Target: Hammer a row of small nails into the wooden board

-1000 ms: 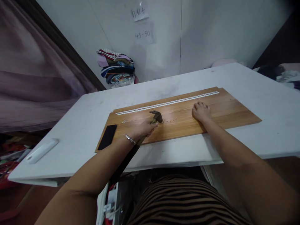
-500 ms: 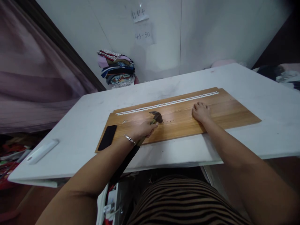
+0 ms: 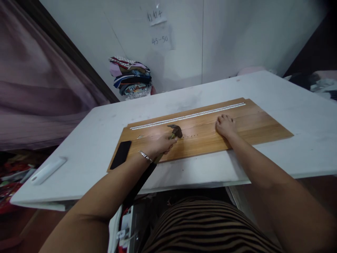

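My left hand (image 3: 163, 144) is wrapped round a claw hammer (image 3: 177, 131), high on the handle near the head. The hammer's dark lower handle slants down past my wrist. Its head is low over a wood-grain board (image 3: 205, 142), next to a short row of small dark dots, perhaps nail heads or holes (image 3: 194, 135). Whether the head touches the board I cannot tell. My right hand (image 3: 225, 125) rests on the board to the right of the row, fingers bent and slightly apart, nothing visible in it. A few loose nails (image 3: 140, 137) lie on the board's left part.
A black phone-like slab (image 3: 120, 154) lies on the board's left end. Two pale metal strips (image 3: 188, 116) run along its far side. The board lies on a white table (image 3: 86, 151) with a white handled object (image 3: 48, 171) at left. Folded cloths (image 3: 131, 77) are stacked by the wall.
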Available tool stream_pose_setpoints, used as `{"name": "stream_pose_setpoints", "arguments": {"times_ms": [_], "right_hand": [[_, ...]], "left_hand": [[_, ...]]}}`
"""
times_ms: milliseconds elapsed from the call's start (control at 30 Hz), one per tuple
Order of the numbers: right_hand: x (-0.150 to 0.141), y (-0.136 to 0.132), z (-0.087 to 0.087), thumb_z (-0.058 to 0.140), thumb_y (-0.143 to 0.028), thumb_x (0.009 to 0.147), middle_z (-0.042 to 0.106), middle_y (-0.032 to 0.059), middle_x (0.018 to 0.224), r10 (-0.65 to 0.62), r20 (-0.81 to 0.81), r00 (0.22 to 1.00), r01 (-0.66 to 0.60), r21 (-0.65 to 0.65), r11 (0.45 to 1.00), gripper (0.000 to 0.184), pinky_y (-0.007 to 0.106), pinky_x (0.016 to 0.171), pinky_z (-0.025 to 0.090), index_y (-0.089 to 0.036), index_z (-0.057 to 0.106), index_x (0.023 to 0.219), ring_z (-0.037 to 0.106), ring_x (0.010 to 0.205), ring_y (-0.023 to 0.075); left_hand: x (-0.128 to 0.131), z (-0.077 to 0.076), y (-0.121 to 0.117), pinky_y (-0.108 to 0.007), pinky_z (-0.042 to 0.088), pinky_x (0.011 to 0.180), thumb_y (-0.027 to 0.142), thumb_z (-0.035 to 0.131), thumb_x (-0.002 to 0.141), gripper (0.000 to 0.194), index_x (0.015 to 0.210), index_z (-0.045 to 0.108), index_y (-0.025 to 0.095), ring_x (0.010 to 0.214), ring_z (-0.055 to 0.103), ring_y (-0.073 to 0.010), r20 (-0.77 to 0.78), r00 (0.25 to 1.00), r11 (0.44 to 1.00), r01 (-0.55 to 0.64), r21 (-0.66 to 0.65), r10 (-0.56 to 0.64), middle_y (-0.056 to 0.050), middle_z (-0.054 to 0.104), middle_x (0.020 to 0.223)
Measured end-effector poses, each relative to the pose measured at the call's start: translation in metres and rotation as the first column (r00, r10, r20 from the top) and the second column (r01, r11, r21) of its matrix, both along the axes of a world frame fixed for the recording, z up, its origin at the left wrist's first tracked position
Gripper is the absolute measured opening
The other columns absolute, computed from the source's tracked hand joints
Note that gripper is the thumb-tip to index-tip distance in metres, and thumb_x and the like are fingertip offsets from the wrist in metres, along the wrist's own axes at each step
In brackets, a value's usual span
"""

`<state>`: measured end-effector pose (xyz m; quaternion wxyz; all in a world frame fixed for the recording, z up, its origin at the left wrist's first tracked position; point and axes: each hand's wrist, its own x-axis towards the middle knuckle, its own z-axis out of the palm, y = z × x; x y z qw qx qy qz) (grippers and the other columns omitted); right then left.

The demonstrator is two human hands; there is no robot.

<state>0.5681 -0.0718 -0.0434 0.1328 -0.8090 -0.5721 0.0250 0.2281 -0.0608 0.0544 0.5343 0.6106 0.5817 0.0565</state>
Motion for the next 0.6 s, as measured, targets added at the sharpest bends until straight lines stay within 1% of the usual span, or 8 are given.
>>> {"name": "stream_pose_setpoints", "arguments": {"times_ms": [133, 333, 433, 500, 600], "right_hand": [[-0.0005, -0.0003, -0.0004, 0.030, -0.029, 0.104, 0.065, 0.0215, 0.141, -0.006, 0.001, 1.000, 0.006, 0.002, 1.000, 0.047, 0.054, 0.111, 0.037, -0.015, 0.072, 0.123, 0.051, 0.134, 0.0346], [-0.0002, 0.0002, -0.0022, 0.030, -0.029, 0.104, 0.066, 0.0216, 0.141, -0.009, -0.001, 1.000, 0.009, 0.012, 1.000, 0.048, 0.053, 0.111, 0.037, -0.015, 0.072, 0.122, 0.052, 0.134, 0.0349], [-0.0002, 0.0002, -0.0018, 0.030, -0.029, 0.104, 0.065, 0.0218, 0.142, -0.009, 0.001, 1.000, 0.009, 0.006, 1.000, 0.048, 0.054, 0.112, 0.037, -0.015, 0.072, 0.123, 0.051, 0.135, 0.0352], [-0.0006, 0.0000, -0.0008, 0.030, -0.030, 0.105, 0.065, 0.0213, 0.142, -0.006, 0.000, 1.000, 0.006, 0.006, 1.000, 0.048, 0.054, 0.111, 0.037, -0.016, 0.072, 0.123, 0.051, 0.135, 0.0352], [-0.0014, -0.0004, 0.0010, 0.030, -0.029, 0.105, 0.065, 0.0218, 0.141, -0.006, -0.003, 1.000, 0.006, 0.003, 1.000, 0.048, 0.054, 0.111, 0.037, -0.015, 0.072, 0.124, 0.051, 0.135, 0.0353]], "left_hand": [[0.0003, -0.0021, -0.0002, -0.020, 0.030, 0.041, 0.038, 0.063, 0.103, 0.025, 0.087, 0.052, 0.021, 0.042, 0.034, -0.0074, -0.033, 0.999, 1.000, 0.011, 0.010, -0.011, 0.009, 0.039, 0.055], [-0.0006, 0.0047, 0.0007, -0.018, 0.030, 0.042, 0.042, 0.069, 0.100, 0.024, 0.100, 0.059, 0.021, 0.043, 0.035, -0.0066, 0.027, 1.000, 1.000, -0.007, 0.008, 0.006, 0.008, 0.043, 0.060], [-0.0005, 0.0056, 0.0013, -0.019, 0.030, 0.041, 0.042, 0.069, 0.100, 0.023, 0.103, 0.060, 0.021, 0.043, 0.035, -0.0070, 0.031, 0.999, 1.000, -0.010, 0.010, 0.010, 0.008, 0.044, 0.061], [-0.0001, 0.0041, 0.0011, -0.019, 0.031, 0.042, 0.040, 0.068, 0.101, 0.022, 0.102, 0.059, 0.021, 0.043, 0.035, -0.0073, 0.031, 1.000, 1.000, -0.005, 0.009, 0.005, 0.008, 0.043, 0.060], [0.0009, 0.0012, -0.0004, -0.020, 0.031, 0.042, 0.039, 0.065, 0.102, 0.022, 0.094, 0.057, 0.020, 0.042, 0.035, -0.0075, -0.005, 1.000, 1.000, 0.004, 0.011, -0.004, 0.008, 0.041, 0.058]]}}
